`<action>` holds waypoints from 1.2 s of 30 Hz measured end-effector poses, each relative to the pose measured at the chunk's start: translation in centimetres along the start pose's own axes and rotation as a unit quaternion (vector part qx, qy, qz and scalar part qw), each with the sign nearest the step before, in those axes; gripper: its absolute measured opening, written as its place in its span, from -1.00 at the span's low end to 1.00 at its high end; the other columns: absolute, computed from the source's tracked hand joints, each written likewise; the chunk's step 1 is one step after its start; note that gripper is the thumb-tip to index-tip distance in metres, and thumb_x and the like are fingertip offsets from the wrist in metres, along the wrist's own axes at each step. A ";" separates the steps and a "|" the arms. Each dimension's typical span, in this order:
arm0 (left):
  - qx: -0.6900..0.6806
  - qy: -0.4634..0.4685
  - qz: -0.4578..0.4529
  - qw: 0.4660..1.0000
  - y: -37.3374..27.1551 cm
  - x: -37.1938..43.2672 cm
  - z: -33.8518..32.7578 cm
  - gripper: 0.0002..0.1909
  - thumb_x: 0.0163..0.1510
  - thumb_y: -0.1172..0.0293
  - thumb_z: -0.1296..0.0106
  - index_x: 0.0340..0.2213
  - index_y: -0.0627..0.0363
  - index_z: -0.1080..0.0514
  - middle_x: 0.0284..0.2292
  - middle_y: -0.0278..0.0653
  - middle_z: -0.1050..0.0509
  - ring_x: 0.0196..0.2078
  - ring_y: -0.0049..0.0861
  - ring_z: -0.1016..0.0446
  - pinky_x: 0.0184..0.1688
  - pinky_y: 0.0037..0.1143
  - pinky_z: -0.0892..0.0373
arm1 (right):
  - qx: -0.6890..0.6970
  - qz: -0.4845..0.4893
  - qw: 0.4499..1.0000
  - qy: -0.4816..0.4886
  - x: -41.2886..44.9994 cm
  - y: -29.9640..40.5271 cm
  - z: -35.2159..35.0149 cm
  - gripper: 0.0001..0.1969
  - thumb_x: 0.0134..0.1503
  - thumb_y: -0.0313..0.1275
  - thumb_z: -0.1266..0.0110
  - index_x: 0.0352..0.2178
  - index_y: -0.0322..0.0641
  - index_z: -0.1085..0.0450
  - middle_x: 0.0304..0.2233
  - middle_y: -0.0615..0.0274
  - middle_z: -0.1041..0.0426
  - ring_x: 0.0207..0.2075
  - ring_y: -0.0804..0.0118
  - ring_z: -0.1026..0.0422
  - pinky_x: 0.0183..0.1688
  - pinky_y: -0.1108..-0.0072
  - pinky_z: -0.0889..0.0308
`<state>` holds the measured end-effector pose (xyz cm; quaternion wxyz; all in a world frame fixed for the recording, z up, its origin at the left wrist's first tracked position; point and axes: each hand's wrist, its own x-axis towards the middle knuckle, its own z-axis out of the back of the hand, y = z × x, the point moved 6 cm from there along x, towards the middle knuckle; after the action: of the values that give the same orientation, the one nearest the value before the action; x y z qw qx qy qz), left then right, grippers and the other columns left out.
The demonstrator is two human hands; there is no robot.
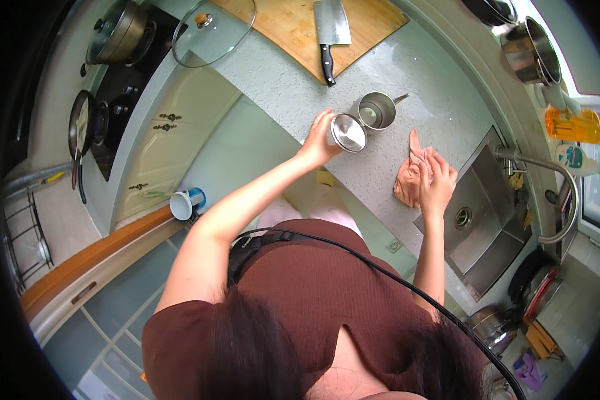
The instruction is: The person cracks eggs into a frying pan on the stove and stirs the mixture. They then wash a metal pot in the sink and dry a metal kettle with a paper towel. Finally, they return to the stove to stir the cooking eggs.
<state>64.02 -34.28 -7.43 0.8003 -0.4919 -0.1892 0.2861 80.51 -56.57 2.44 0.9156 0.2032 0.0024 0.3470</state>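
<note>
My left hand (320,142) grips a round, shiny metal vessel or lid (349,133) from its left side, above the worktop's front edge; which of the two it is, I cannot tell. Right beside it stands a metal cup with a handle (376,111), its open top facing up. My right hand (436,182) rests with bent fingers on a crumpled pinkish-brown cloth (408,182), which lies on the speckled grey worktop (365,165) left of the sink. Whether the fingers pinch the cloth is unclear.
A cleaver (332,25) lies on a wooden cutting board (280,15), its handle towards me. Left of the board is a glass lid (215,37). The steel sink (480,200) and curved faucet (575,200) are at right. A pot (117,37) and frying pan (81,125) stand at the stove.
</note>
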 end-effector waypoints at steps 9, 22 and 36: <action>0.056 -0.013 -0.035 0.998 -7.2 -1.3 4.7 -0.74 -0.21 0.29 -0.12 -0.44 0.16 -0.41 -0.26 -0.17 -0.34 -0.12 -0.22 -0.27 -0.06 -0.36 -0.24 | 0.132 0.193 0.972 0.014 0.9 11.2 -0.4 -0.31 -0.22 -0.47 -0.29 0.01 -0.16 -0.18 -0.09 0.07 -0.22 -0.06 0.06 -0.20 0.00 0.34 -0.12; 0.027 0.160 0.101 0.982 -5.4 -1.5 8.5 -0.69 -0.12 0.22 -0.04 -0.33 0.13 -0.42 -0.21 -0.14 -0.38 -0.06 -0.23 -0.29 -0.02 -0.34 -0.23 | 0.250 0.163 0.954 -0.030 4.9 19.2 2.7 -0.81 0.11 -0.48 0.07 -0.26 -0.32 -0.40 -0.54 0.24 -0.44 -0.35 0.31 -0.29 -0.20 0.45 -0.15; 0.234 -0.388 0.081 0.888 2.4 -24.0 52.1 -0.78 -0.08 0.40 -0.09 -0.33 0.17 -0.41 -0.15 -0.13 -0.38 -0.08 -0.22 -0.35 -0.04 -0.36 -0.29 | 0.301 0.409 0.851 0.131 -2.9 57.0 -8.7 -0.81 -0.02 -0.57 -0.03 -0.30 -0.27 -0.41 -0.34 0.18 -0.39 -0.23 0.18 -0.24 -0.13 0.44 -0.15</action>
<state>14.56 -13.54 13.10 0.7291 -0.1535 -0.3715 0.5539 40.90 -16.67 15.35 0.5761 0.4043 0.1439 0.6956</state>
